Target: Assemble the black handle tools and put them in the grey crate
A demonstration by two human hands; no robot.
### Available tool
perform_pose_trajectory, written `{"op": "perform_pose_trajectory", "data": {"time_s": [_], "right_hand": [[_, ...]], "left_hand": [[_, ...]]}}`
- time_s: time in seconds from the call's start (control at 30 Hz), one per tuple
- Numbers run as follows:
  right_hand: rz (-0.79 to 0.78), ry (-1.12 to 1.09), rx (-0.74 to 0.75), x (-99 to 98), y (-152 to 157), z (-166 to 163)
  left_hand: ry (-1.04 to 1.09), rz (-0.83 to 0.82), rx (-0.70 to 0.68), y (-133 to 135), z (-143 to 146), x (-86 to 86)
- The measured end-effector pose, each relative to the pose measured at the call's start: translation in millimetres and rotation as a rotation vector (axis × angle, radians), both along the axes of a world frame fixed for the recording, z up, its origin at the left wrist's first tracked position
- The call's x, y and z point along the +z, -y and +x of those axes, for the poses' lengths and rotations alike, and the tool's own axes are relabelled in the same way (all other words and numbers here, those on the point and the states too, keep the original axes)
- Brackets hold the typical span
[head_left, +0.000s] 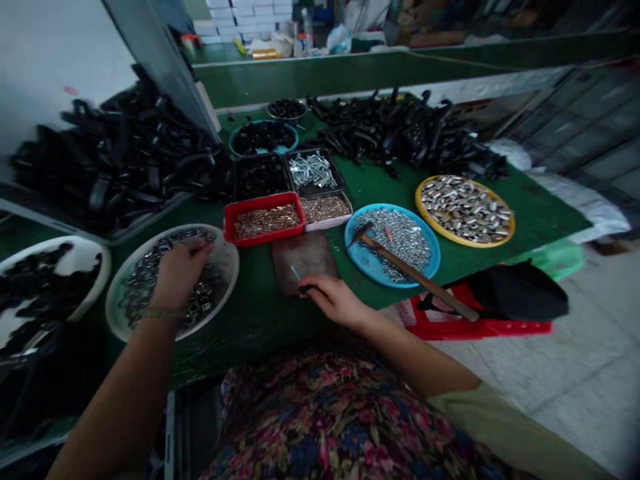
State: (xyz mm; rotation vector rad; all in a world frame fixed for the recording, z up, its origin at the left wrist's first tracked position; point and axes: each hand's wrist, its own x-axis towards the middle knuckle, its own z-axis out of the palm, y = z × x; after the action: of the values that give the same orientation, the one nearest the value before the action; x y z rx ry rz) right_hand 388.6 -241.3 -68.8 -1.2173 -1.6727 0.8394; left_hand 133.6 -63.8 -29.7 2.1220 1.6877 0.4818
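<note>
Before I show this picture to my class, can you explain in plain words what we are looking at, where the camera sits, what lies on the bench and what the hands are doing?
The single picture comes from a camera worn on a person's head, looking down at their own bare hands. The left hand reaches into a white bowl of metal rings. The right hand holds a small dark part with a thin pin against a brown block. On the green bench also lie a red tray of small brassy parts, a blue plate of shiny bits with a hammer across it, a yellow plate of metal sleeves, and black parts in heaps.
</note>
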Motion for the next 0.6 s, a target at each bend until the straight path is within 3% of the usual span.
{"op": "perform_pose_trajectory", "data": {"time_s": [0.13,0.2,0.27,0.4,0.5,0.6], "right_hand": [[0.107,0.171,0.164,7.5,7,11],[0.13,0.203,0.095,8.7,12,20],[0.164,0.225,-0.009,7.1,20,34],[0.177,0.156,-0.26,-6.0,44,81],[0.071,0.015,-0.535,-20.8,60,124],[-0.001,0.014,-0.662,-32.3,67,159]], "left_hand": [[0.583,-0.542,-0.137,63,51,4.0],[0.714,-0.722,-0.214,86,83,3.3],[0.731,-0.756,-0.321,97,115,3.8],[0.674,-0.612,-0.637,95,180,0.5],[0.359,-0.152,-0.814,93,232,-14.8],[0.026,0.192,-0.902,96,273,-32.9]]}}
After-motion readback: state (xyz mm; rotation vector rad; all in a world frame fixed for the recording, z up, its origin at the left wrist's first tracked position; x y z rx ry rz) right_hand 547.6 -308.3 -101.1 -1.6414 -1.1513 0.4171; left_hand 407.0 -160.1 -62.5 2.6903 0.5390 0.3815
